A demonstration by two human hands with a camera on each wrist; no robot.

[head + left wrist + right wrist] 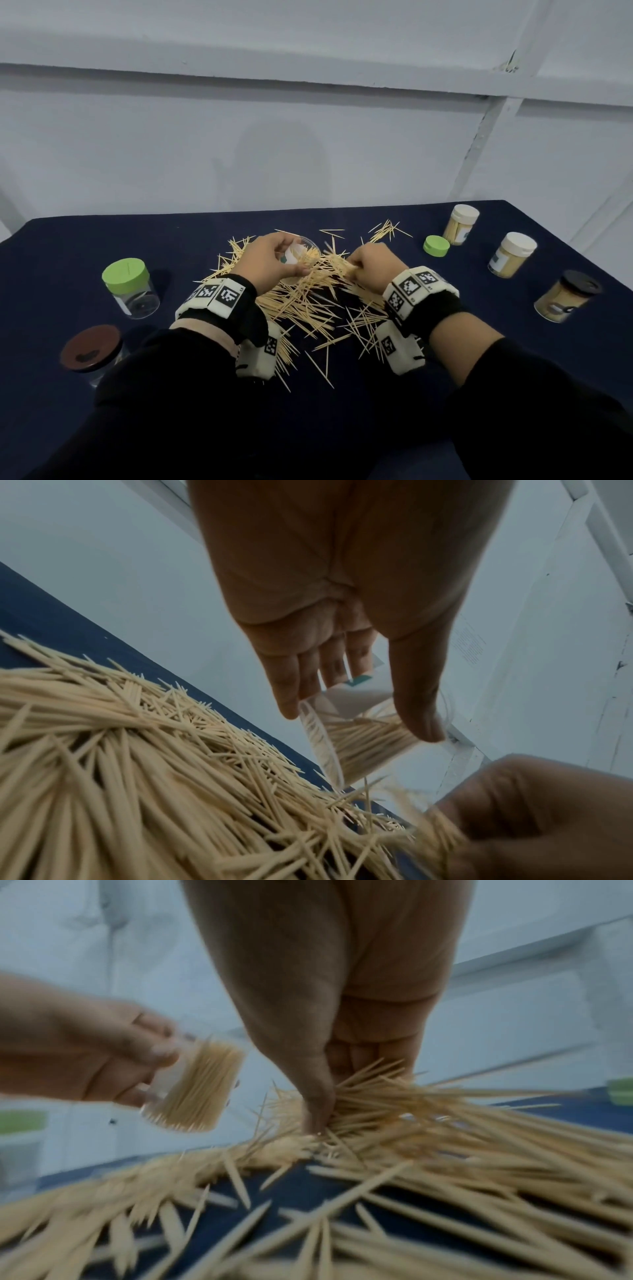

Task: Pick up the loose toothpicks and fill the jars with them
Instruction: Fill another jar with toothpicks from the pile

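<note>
A big heap of loose toothpicks (308,301) covers the middle of the dark blue table (376,411). My left hand (274,260) grips a clear jar (298,251) tilted on its side above the heap, partly filled with toothpicks (363,739). The same jar (192,1091) shows at the left of the right wrist view, mouth facing down and right. My right hand (370,265) pinches a bunch of toothpicks (363,1096) in the heap, just right of the jar's mouth. In the left wrist view the right hand (534,818) is blurred.
A green-lidded empty jar (130,287) and a brown-lidded jar (92,353) stand at the left. A loose green lid (436,245) lies right of the heap. Two white-lidded full jars (460,224) (512,253) and a black-lidded full jar (565,296) stand at the right.
</note>
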